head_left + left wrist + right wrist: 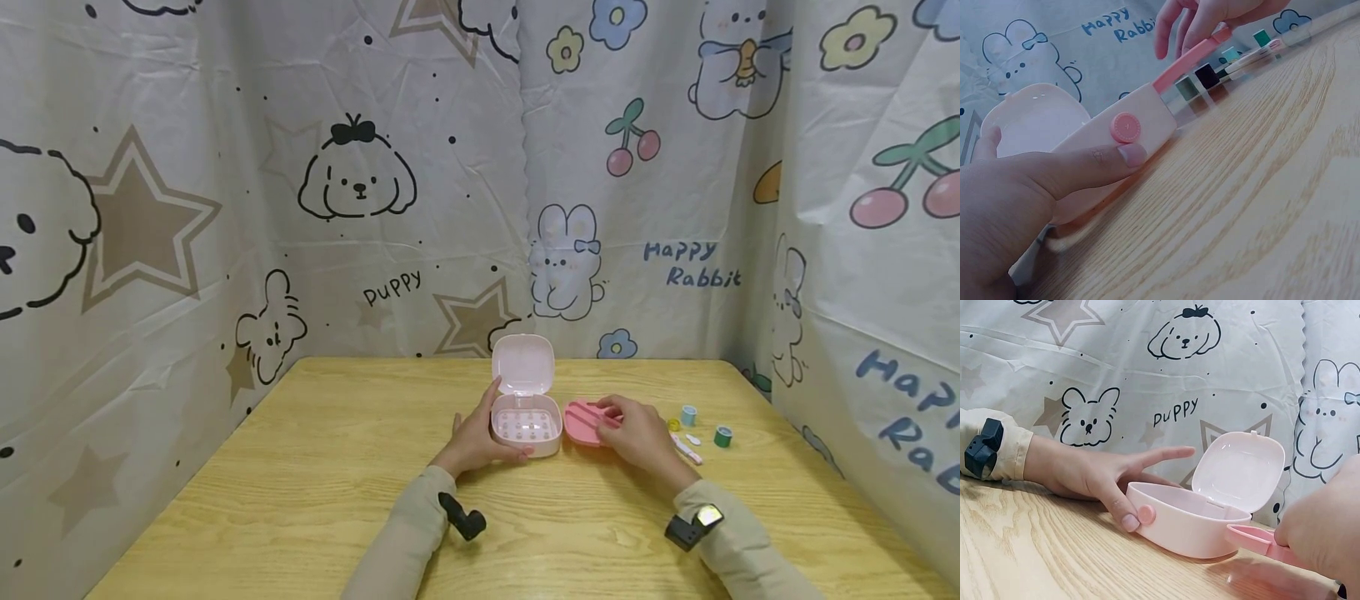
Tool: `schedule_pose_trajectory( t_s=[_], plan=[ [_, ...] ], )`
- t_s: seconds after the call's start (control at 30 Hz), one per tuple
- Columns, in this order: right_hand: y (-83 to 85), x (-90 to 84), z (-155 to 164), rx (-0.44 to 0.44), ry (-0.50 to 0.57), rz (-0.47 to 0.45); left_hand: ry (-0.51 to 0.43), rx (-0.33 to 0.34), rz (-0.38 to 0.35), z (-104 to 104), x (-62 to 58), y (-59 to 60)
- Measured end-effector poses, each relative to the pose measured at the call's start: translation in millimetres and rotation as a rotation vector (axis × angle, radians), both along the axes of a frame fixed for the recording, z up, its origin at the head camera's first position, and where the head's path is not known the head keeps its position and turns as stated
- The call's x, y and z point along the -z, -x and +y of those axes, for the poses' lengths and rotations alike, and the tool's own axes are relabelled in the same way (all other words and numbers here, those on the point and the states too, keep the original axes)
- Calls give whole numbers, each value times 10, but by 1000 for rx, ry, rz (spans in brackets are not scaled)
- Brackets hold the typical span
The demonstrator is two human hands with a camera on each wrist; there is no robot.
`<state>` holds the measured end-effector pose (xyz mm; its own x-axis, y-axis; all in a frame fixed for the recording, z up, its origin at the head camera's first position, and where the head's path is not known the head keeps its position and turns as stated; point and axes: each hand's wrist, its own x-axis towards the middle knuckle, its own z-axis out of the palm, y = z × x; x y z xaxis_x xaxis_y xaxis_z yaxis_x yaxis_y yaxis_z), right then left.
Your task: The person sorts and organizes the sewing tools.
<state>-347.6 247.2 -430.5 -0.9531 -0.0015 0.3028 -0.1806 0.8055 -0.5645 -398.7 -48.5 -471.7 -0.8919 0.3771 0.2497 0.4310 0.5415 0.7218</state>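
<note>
A light pink lidded box [1185, 528] sits on the table with its lid [522, 364] raised at the back. Small dots in rows mark its inside. My left hand [474, 437] grips the box's left side, the thumb on the front next to a round pink button [1125, 127] and the other fingers partly hidden behind it. With fingers and thumb, my right hand [641, 432] pinches the right part of a darker pink divided tray [581, 423]. The tray is just right of the box, tilted in the left wrist view, its near end close to the box's wall.
Right of my right hand lie a light blue thread spool [688, 416], a green spool [723, 437], a small yellow spool [673, 425], a white oval piece [693, 440] and a slim white-and-pink stick [687, 450]. Patterned curtains [360, 283] hang behind the wooden table [315, 483].
</note>
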Motion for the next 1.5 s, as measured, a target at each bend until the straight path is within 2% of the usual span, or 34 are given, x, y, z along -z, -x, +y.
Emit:
schedule_pose_trajectory(
  t_s=[0.33, 0.73, 1.5],
  plan=[
    [-9, 89, 15, -8, -43, 12, 4, 5, -6, 5, 15, 15],
    [-10, 118, -8, -19, -85, 35, -7, 9, -23, 1, -24, -3],
    [-16, 171, -35, -3, -130, 24, -5, 2, 4, 11, 14, 37]
  ],
)
